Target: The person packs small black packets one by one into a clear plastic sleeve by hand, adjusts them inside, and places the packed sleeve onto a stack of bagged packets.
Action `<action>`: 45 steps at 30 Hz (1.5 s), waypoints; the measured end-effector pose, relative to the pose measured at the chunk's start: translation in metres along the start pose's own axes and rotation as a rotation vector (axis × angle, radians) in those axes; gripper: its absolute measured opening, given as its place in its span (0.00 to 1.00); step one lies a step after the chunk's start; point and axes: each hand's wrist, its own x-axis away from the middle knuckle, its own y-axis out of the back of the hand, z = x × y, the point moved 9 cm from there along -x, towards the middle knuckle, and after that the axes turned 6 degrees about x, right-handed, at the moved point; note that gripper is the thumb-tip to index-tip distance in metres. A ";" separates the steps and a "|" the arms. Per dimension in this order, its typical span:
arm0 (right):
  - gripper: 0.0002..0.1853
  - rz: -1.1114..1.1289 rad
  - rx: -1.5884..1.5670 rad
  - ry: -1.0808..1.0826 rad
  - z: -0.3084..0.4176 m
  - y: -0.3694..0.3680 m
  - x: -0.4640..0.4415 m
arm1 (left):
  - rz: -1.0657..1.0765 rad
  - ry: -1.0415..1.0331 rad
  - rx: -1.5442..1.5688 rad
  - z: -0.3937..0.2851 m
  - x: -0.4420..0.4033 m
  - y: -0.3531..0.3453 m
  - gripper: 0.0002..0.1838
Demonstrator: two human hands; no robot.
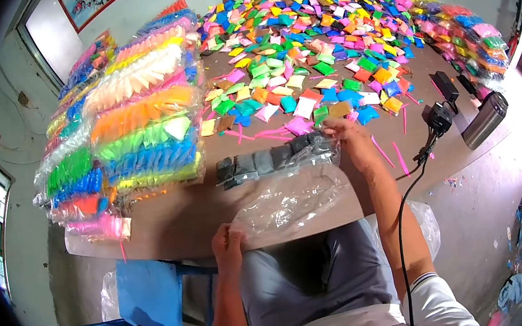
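A clear plastic bag point(291, 201) lies across the table's front edge, its empty part toward me. Dark grey and black packets point(264, 162) sit in a row in its far part. My left hand point(227, 241) pinches the bag's near left corner at the table edge. At the far right end of the row is my right hand point(342, 129), its fingers bent at the bag and the last packet; what lies between the fingertips is too small to make out. Loose coloured packets point(298, 125) lie just beyond it.
A large heap of coloured packets point(322, 21) covers the table's back. Filled bags point(140, 119) are stacked at left, more point(465, 36) at right. A metal flask point(485, 121), a black adapter point(445, 86) and a cable point(402, 211) are at right. A blue chair point(151, 298) stands lower left.
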 end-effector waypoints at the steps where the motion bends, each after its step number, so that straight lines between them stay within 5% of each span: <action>1: 0.19 -0.096 -0.147 -0.123 0.016 -0.004 0.009 | 0.006 -0.009 0.001 -0.004 0.000 -0.002 0.11; 6: 0.22 0.074 0.200 0.069 -0.003 0.005 0.002 | -0.005 0.021 0.065 -0.003 0.000 -0.006 0.12; 8: 0.27 0.230 0.635 0.411 0.034 -0.027 0.023 | -0.008 0.042 0.093 -0.003 0.001 -0.007 0.12; 9: 0.35 0.268 0.774 0.373 0.031 -0.030 0.023 | 0.001 0.037 0.087 -0.004 0.001 -0.006 0.13; 15: 0.40 0.272 1.166 0.397 0.025 -0.041 0.030 | 0.012 0.037 0.095 0.002 0.000 -0.003 0.13; 22: 0.33 0.191 1.208 0.468 0.022 -0.045 0.028 | 0.016 0.013 0.120 -0.002 0.000 -0.005 0.10; 25: 0.25 -0.012 1.107 0.590 0.023 -0.027 0.031 | 0.024 -0.003 0.055 -0.003 0.000 -0.002 0.10; 28: 0.18 -0.219 0.963 0.387 0.019 0.016 0.031 | -0.032 0.031 0.076 -0.001 0.002 -0.001 0.10; 30: 0.13 -0.410 0.582 0.136 0.010 0.061 0.039 | -0.045 0.028 0.061 0.007 0.001 -0.001 0.11; 31: 0.13 -0.406 0.585 0.134 0.017 0.061 0.045 | -0.050 0.021 0.043 0.010 0.001 -0.001 0.11; 33: 0.16 -0.479 0.078 0.098 0.024 0.074 0.063 | -0.035 -0.040 -0.053 0.006 0.001 -0.004 0.12; 38: 0.18 -0.350 -0.205 0.222 0.068 0.014 0.105 | -0.016 -0.208 -0.317 -0.014 0.000 -0.012 0.11; 42: 0.12 -0.155 0.184 0.084 0.051 -0.039 0.111 | -0.026 -0.197 -0.291 0.003 -0.002 -0.005 0.14; 45: 0.13 -0.088 0.793 0.056 0.076 -0.081 0.115 | -0.027 -0.152 -0.245 -0.001 0.002 -0.011 0.16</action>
